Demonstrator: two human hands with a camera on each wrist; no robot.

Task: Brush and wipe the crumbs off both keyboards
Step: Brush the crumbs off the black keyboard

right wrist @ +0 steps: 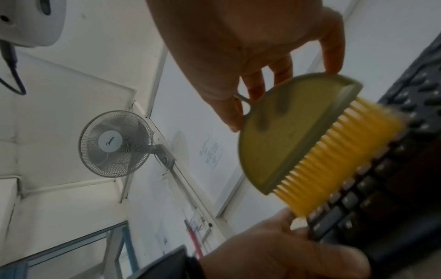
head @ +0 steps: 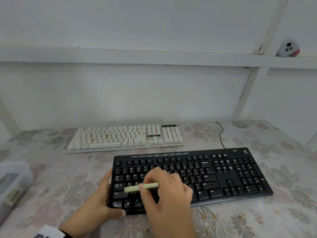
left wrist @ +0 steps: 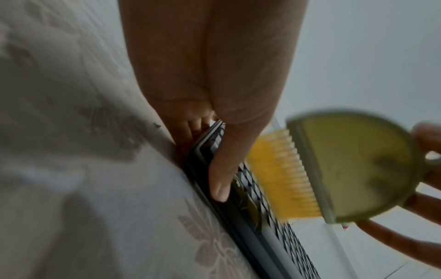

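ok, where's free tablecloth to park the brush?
Free: right of the black keyboard, and the front right corner, though crumbs lie there. Left of it, up to the plastic box, also bare. Crowded: the narrow strip before the white keyboard.

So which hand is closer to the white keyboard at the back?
Right. The right hand brushes over the black keyboard's middle rows; the left hand grips its near-left corner, farther from the white keyboard.

Left hand (head: 101, 201) thumb-and-fingers clamped, right hand (head: 169, 189) with curled, pinching fingers (right wrist: 256, 85).
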